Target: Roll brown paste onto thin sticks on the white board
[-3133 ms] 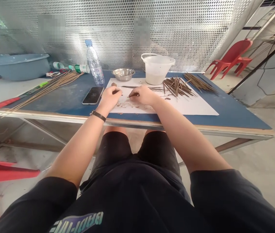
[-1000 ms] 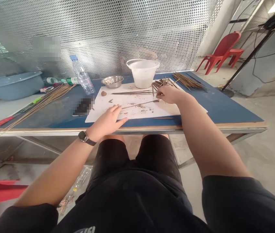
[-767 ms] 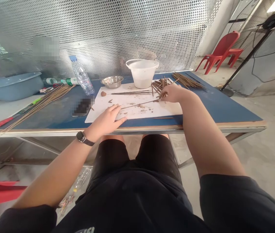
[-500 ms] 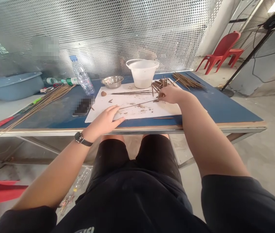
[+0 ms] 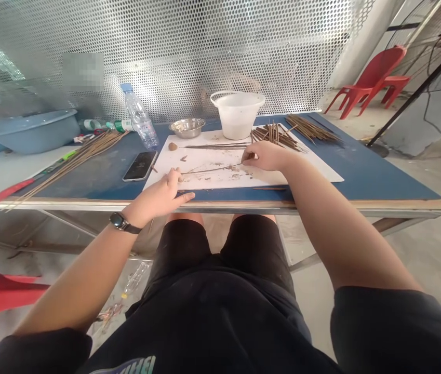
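One thin stick (image 5: 212,169) extends left from the narrow pinch of the right hand (image 5: 267,157), its tip just beside the open left hand (image 5: 161,195).

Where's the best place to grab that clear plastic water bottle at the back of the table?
I'd wrap a hand around the middle of the clear plastic water bottle, coming from the front. It stands upright, and its round body looks easier to hold than the narrow neck. The left hand is closer, but the phone lies in front, so pass above it.
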